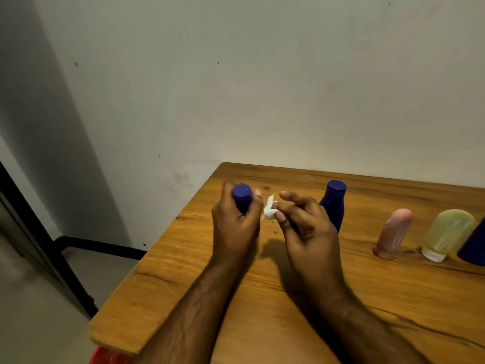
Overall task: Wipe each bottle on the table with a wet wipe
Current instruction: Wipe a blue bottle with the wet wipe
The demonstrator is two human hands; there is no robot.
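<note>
Bottle of dark blue point(242, 197) stands upright in the left hand point(235, 224), whose fingers curl round its body above the wooden bench point(262, 311). The right hand point(307, 227) pinches a small crumpled wet wipe point(269, 210) just beside it. Farther right on the bench stand a second blue bottle point(333, 203), a pink tube point(393, 233), a yellow-green tube point(447, 233) and a dark blue container point(475, 248) at the frame edge
</note>
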